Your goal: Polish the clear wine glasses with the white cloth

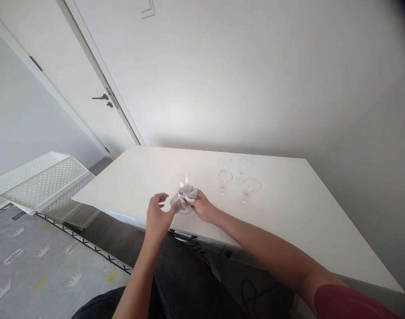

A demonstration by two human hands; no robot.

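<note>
Near the front edge of the table (129, 173), the right hand (205, 208) holds a cloth (190, 193) against a glass (183, 180), but the left hand (159, 214) is spread wide, so a hard push could tip the glass over.

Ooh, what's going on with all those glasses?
Someone's right hand is gripping a pale cloth against a clear glass near the front edge of the white table. The left hand has its thumb at the cloth, with its other fingers held apart from it. Four more clear glasses stand together farther right on the table, with neither hand touching them.
</note>
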